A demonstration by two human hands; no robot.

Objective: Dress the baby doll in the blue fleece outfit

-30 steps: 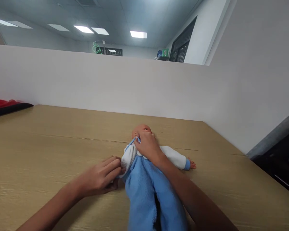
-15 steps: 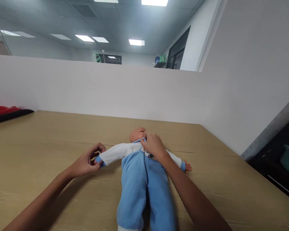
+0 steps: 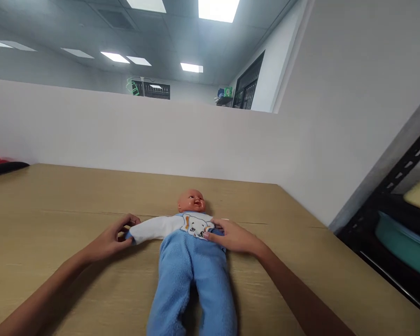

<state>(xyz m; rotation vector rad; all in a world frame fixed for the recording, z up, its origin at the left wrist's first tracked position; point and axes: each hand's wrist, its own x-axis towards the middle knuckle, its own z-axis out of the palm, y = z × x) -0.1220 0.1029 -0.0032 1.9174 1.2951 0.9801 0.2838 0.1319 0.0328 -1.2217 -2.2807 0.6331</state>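
Note:
A baby doll (image 3: 191,233) lies on its back on the wooden table (image 3: 56,205), head away from me, dressed in a white-sleeved top and fluffy blue trousers. My left hand (image 3: 114,235) is curled round the blue cuff at the end of the doll's outstretched sleeve. My right hand (image 3: 233,235) rests on the doll's other side at chest height, fingers closed on the clothing there and covering that arm.
A white partition wall (image 3: 126,135) runs along the table's far edge. A red and black object (image 3: 2,165) lies at the far left. A dark metal shelf (image 3: 399,224) holding a teal bin stands beyond the table's right edge.
The bunched sleeve was pulled straight out to the left. My right hand left the doll's collar and came down onto its side. The doll's face and printed chest now show.

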